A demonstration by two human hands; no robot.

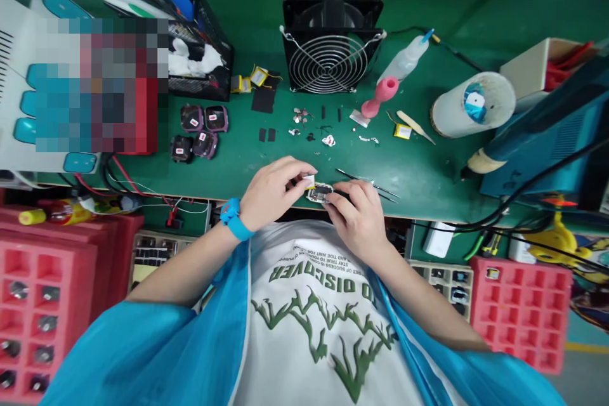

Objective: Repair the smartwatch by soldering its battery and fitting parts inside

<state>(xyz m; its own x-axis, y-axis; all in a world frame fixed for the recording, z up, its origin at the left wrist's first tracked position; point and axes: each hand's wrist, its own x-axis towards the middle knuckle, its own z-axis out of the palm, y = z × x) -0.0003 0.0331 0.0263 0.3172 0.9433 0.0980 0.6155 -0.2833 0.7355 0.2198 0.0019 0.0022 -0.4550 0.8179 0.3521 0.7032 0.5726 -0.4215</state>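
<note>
My left hand (276, 193), with a blue band at the wrist, pinches a small yellow-edged battery (309, 181) between thumb and fingers. Just right of it, my right hand (359, 216) grips a small open device housing (320, 193) by its right side. Dark inner parts show inside the pale rim of the housing. The battery is at the housing's upper left edge; whether a wire joins them I cannot tell. Beside the right fingers, tweezers (368, 183) lie on the green bench (228, 171).
A black fan (328, 54) stands at the back. Small loose parts (328, 139) lie before it. Several dark watch-like cases (204, 144) sit left, near yellow batteries (259, 75). To the right are a pink-based bottle (380, 96), a white cylinder (457, 111) and red foam trays (521, 311).
</note>
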